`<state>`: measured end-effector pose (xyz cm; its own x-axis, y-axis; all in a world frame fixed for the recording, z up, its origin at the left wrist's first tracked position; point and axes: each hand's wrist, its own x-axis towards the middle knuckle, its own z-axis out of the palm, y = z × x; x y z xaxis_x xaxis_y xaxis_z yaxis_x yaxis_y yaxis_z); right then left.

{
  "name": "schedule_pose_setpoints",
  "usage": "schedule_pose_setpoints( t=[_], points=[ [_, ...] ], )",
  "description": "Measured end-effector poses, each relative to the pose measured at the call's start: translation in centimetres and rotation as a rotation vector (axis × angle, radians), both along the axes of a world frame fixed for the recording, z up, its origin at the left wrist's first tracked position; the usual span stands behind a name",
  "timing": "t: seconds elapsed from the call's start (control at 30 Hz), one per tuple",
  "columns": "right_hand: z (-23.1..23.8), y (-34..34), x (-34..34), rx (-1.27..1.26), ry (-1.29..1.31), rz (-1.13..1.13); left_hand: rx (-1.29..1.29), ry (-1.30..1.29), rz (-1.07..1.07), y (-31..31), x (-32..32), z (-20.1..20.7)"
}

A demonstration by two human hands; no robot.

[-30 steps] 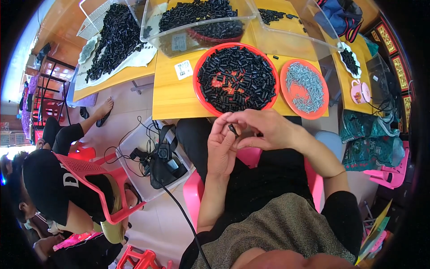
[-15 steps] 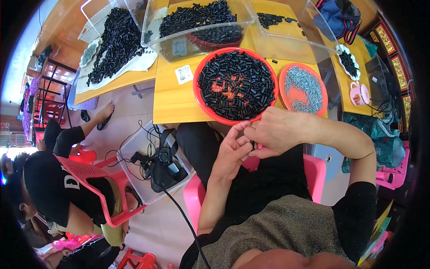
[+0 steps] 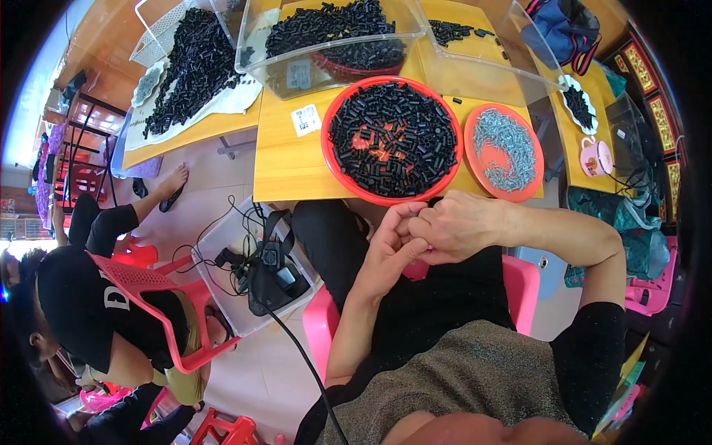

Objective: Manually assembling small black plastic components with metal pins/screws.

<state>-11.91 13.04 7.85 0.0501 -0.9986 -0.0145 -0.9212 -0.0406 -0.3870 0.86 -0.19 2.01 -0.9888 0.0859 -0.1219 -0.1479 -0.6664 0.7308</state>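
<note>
1 yellow table fills the 12 o'clock side, its near edge just beyond the hands. Over the last 1.0 s the right forearm has swung out so that it now comes in from 3 o'clock, elbow bent and raised; the left forearm rises from 7 o'clock. At 12 o'clock from the hands stands the red tub, full of short black tubes; between 1 and 2 o'clock lies the orange plate with small silver screws.

The right hand has closed in over the left hand, knuckles up, and the 2 meet over the lap near the tub's rim. The left palm turns inward, thumb toward 1 o'clock. All the fingers in view are curled together; what they grasp, I cannot tell. 1 black piece showed between them 1.0 s ago and is now out of sight, so the work seems to sit at the fingertips, probably around that piece.
</note>
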Motion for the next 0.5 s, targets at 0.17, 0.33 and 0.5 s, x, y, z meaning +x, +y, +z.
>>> schedule_pose_setpoints(
  t=[0.17, 0.33, 0.5],
  points=[
    [-0.5, 0.3, -0.3, -0.058, 0.053, -0.055, 0.062, -0.003, 0.062, 0.0, -0.4, -0.2],
    [-0.2, 0.1, -0.5, 0.004, 0.079, -0.016, 0.265, -0.091, 0.067, -0.1, -0.4, -2.4],
    [-0.1, 0.2, -0.9, 0.013, 0.077, 0.019, 0.308, -0.096, 0.029, -0.1, -0.4, -2.2]
  ],
)
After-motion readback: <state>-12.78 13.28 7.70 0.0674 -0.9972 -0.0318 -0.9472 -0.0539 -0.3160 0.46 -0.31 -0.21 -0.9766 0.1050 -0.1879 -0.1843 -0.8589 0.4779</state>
